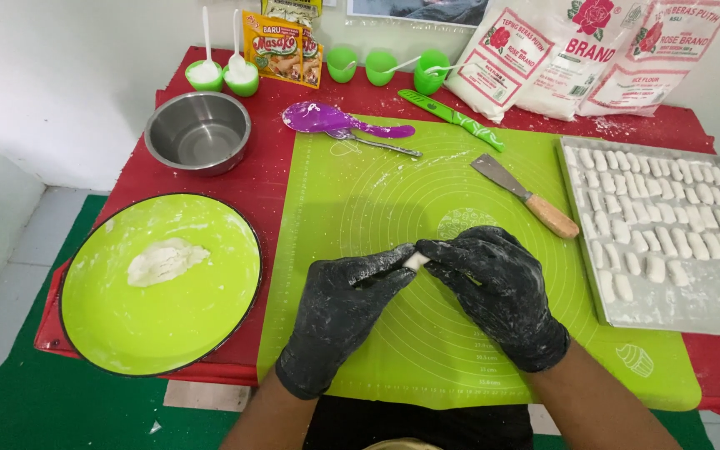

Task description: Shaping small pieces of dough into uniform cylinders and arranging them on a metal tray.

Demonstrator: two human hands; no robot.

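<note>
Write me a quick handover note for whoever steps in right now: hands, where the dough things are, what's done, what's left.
Left hand and right hand, both in floury black gloves, pinch one small white dough piece together over the green silicone mat.
Done: rows of shaped white dough pieces fill most of the floured metal tray on the right.
Left: a lump of white dough on the round green plate.

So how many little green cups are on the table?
5: two hold white powder and spoons, left cup and its neighbour by the steel bowl; three more near the flour bags.
</note>
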